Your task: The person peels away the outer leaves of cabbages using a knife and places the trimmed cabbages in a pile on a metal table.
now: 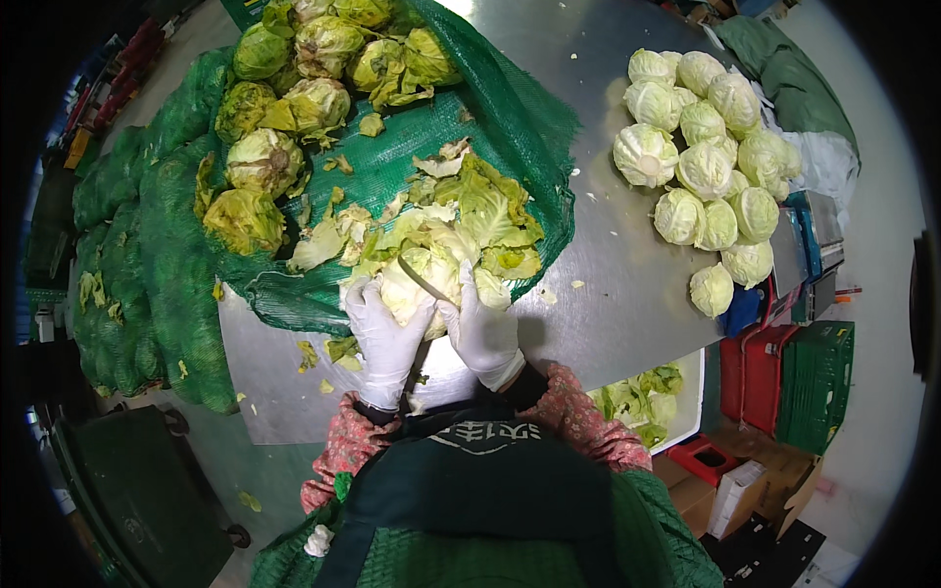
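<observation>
In white gloves, both my hands are at a pale cabbage head (420,278) near the table's front edge. My left hand (386,327) grips its left side, fingers spread over the leaves. A thin knife blade (417,279) lies across the head and runs to the thumb of my right hand (481,331). That hand appears to hold the knife, whose handle is hidden, and its fingers also rest against the cabbage's right side. Loose outer leaves (485,206) are heaped just beyond, on a green mesh sack (397,151). Untrimmed, browned cabbages (265,162) lie at the sack's far left.
Pale trimmed cabbages (706,165) are piled on the right of the metal table (588,294). Below its right edge stands a white bin (691,397) of leaves. Filled green sacks (176,257) are stacked at left, above a dark wheeled bin (140,492). Crates (816,382) stand at right.
</observation>
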The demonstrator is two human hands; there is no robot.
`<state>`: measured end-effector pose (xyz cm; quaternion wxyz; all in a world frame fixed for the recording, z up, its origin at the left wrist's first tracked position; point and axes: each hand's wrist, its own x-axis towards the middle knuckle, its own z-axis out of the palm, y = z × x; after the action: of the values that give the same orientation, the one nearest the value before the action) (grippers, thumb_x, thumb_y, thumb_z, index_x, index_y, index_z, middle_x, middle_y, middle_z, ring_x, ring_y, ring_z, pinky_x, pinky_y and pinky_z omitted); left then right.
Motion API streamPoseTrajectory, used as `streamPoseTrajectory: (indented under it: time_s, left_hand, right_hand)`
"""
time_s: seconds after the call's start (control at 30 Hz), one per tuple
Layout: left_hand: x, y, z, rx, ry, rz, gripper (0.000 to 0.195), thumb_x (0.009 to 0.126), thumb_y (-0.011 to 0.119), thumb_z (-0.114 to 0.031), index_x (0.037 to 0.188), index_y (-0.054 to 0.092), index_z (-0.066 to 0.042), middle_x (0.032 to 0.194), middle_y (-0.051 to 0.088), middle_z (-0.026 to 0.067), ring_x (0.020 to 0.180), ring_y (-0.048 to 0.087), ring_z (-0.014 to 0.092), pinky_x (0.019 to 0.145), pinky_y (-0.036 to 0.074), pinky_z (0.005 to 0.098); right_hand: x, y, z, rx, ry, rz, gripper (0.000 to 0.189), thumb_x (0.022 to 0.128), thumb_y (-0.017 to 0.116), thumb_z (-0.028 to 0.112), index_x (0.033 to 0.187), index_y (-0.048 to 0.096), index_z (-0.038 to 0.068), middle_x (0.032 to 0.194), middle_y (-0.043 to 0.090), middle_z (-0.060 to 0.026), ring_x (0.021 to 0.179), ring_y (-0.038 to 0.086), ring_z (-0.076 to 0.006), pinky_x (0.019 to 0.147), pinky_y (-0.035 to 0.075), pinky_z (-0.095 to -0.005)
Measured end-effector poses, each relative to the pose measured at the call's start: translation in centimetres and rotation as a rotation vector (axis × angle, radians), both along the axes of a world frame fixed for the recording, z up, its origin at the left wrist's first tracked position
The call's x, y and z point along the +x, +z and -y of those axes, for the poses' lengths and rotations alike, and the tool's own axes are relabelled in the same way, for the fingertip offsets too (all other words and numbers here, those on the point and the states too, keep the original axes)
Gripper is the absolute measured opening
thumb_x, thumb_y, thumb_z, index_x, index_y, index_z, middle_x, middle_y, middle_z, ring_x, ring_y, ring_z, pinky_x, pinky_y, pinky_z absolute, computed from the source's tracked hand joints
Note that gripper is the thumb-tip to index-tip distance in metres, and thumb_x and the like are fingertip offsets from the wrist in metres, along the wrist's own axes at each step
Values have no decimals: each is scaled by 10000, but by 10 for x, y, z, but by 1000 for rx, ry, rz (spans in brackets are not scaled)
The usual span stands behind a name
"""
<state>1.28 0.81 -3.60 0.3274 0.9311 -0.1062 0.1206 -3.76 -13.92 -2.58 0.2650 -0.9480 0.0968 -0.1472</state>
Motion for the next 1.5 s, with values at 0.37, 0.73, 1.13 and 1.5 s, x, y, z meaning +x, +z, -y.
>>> streamPoseTrajectory:
  time_s: [0.37,0.73,1.13,1.5]
  left_hand:
    - [-11,-5,17,-42,38,6,737,748,838,-426,1180,465,41,1091,478,213,1055,472,383,950,386,469]
    - [34,18,-67,-63,-503,-67,762,816,782,-318,1471,464,-95,1548,362,220,1459,318,374,1184,281,441]
    - [22,7,0,-215,-50,-73,583,774,822,-362,1205,566,-65,1112,511,153,1077,531,337,936,447,410]
    - [15,12,9,-143,50,-109,613,785,809,-406,1216,570,-42,1113,494,185,1061,520,370,927,437,437]
  right_hand:
    - [47,-16,56,246,-162,-348,453,1033,417,473,1039,655,87,792,690,-220,756,670,-431,689,534,-504]
    - [35,-12,37,722,-112,-309,798,931,571,618,1485,346,90,931,709,-240,880,689,-425,762,532,-472]
    - [-3,2,28,425,59,-62,444,992,580,383,1342,591,110,778,686,-202,637,673,-345,563,516,-420]
    - [-10,8,-18,244,-122,-297,690,1011,489,430,1506,322,-20,725,675,-221,596,649,-412,569,515,-509]
